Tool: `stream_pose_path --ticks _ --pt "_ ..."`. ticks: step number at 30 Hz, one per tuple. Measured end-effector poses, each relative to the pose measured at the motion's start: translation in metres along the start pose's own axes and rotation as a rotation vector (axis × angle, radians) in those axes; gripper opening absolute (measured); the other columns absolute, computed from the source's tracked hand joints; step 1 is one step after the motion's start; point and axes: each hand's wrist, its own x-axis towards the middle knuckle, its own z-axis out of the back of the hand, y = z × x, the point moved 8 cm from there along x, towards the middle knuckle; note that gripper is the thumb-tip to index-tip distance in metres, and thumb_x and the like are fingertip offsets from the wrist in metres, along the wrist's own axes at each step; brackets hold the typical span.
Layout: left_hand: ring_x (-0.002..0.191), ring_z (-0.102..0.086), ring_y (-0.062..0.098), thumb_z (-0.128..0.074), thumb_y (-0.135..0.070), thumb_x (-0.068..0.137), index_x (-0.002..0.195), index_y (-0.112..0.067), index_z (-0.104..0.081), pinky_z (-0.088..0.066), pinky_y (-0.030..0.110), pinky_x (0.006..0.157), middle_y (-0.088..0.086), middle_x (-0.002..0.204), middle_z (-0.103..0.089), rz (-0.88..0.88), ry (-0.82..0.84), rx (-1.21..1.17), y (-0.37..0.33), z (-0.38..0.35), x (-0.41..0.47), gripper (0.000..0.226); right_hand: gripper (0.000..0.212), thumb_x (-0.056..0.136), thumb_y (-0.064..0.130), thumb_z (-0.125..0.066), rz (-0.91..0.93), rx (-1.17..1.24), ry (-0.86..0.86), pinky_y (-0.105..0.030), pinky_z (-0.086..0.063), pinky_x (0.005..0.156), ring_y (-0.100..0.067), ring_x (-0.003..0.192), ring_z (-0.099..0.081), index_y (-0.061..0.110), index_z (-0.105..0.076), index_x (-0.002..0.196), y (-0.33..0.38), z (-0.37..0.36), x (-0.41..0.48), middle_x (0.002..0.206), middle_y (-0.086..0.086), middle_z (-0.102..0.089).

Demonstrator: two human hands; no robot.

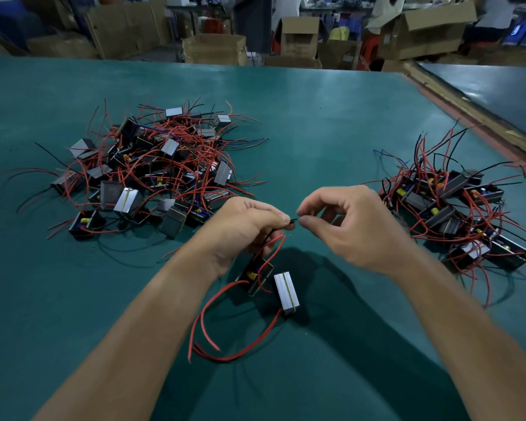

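My left hand [243, 229] pinches a thin black wire [291, 220] that rises from a small black module [255, 276] with a yellow part, hanging tilted just below the hand. Red wires [205, 326] trail from it down onto the green table [316, 132]. My right hand [353, 226] meets the wire's tip, with thumb and forefinger closed on its end. A silver-topped block [286, 294] lies on the table right beside the module, joined by a red wire.
A big tangle of modules with red and black wires [152, 168] lies at the left. A smaller pile [456, 208] lies at the right near the table's edge. Cardboard boxes [213, 50] stand beyond the far edge.
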Motion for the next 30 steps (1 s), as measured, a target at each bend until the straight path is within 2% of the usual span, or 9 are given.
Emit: stream_pose_path --ticks 4,6,10,14,18,22,26,28,30 --pt "0.040 -0.044 0.009 -0.060 -0.005 0.089 0.056 -0.011 -0.071 -0.039 0.016 0.041 0.002 0.048 -0.051 0.047 0.017 -0.057 0.003 -0.002 0.001 0.035 0.011 0.080 0.018 -0.079 0.056 -0.057 -0.070 -0.007 -0.036 0.053 -0.004 0.051 -0.053 0.025 -0.070 0.078 0.004 0.004 -0.002 0.066 0.029 -0.060" --pt "0.041 -0.044 0.010 -0.061 -0.006 0.089 0.059 -0.010 -0.071 -0.039 0.016 0.041 0.003 0.050 -0.052 0.057 0.013 -0.064 0.004 -0.001 0.001 0.032 0.010 0.079 0.019 -0.080 0.066 -0.079 -0.081 -0.012 -0.040 0.054 -0.007 0.054 -0.054 0.024 -0.071 0.077 0.004 0.003 -0.002 0.067 0.026 -0.061" --pt "0.043 -0.047 0.011 -0.061 -0.008 0.089 0.068 -0.007 -0.071 -0.041 0.016 0.043 0.005 0.053 -0.054 0.054 0.022 -0.032 0.004 -0.001 0.000 0.024 0.010 0.081 0.022 -0.077 0.091 -0.128 -0.063 -0.030 -0.050 0.061 -0.013 0.061 -0.058 0.027 -0.070 0.076 0.004 0.002 -0.001 0.072 0.017 -0.065" --pt "0.041 -0.048 0.010 -0.063 -0.009 0.090 0.074 -0.004 -0.070 -0.043 0.016 0.042 0.004 0.053 -0.057 0.004 0.020 0.052 0.000 0.001 -0.001 0.018 0.010 0.088 0.024 -0.069 0.093 -0.134 0.007 -0.036 -0.051 0.064 -0.016 0.065 -0.059 0.026 -0.067 0.079 0.002 -0.003 -0.001 0.071 0.011 -0.064" --pt "0.039 -0.048 0.009 -0.063 -0.007 0.090 0.077 0.000 -0.071 -0.043 0.016 0.042 0.005 0.054 -0.060 -0.008 0.024 0.122 0.000 -0.001 -0.002 0.016 0.018 0.093 0.028 -0.061 0.056 -0.169 0.083 -0.041 -0.051 0.065 -0.019 0.064 -0.057 0.027 -0.061 0.075 -0.001 -0.009 -0.001 0.065 0.005 -0.062" --pt "0.040 -0.047 0.011 -0.063 -0.009 0.089 0.072 -0.005 -0.069 -0.043 0.016 0.042 0.004 0.053 -0.059 0.035 0.011 0.081 0.004 0.001 -0.001 0.019 0.013 0.083 0.035 -0.067 0.043 -0.109 0.058 -0.034 -0.051 0.060 -0.012 0.061 -0.059 0.028 -0.061 0.074 0.002 -0.006 -0.002 0.066 0.012 -0.063" --pt "0.042 -0.046 0.012 -0.062 -0.013 0.088 0.072 -0.005 -0.066 -0.041 0.019 0.045 0.003 0.053 -0.056 0.053 0.032 0.089 0.005 0.000 0.000 0.018 0.012 0.081 0.025 -0.076 0.073 -0.125 0.054 -0.026 -0.048 0.061 -0.010 0.065 -0.059 0.027 -0.065 0.076 0.001 -0.005 -0.002 0.071 0.017 -0.064" --pt "0.043 -0.046 0.013 -0.061 -0.014 0.088 0.076 -0.003 -0.065 -0.040 0.019 0.046 0.003 0.053 -0.055 0.051 0.041 0.094 0.006 -0.001 0.000 0.016 0.011 0.084 0.027 -0.075 0.073 -0.122 0.055 -0.019 -0.042 0.061 -0.008 0.068 -0.059 0.028 -0.066 0.077 0.000 -0.005 -0.002 0.071 0.020 -0.063" --pt "0.043 -0.047 0.013 -0.062 -0.014 0.088 0.079 -0.002 -0.066 -0.041 0.019 0.045 0.002 0.053 -0.057 0.050 0.044 0.090 0.006 0.000 0.000 0.016 0.009 0.085 0.031 -0.071 0.056 -0.129 0.069 -0.019 -0.041 0.061 -0.006 0.067 -0.058 0.029 -0.066 0.077 -0.002 -0.007 -0.002 0.071 0.022 -0.063"
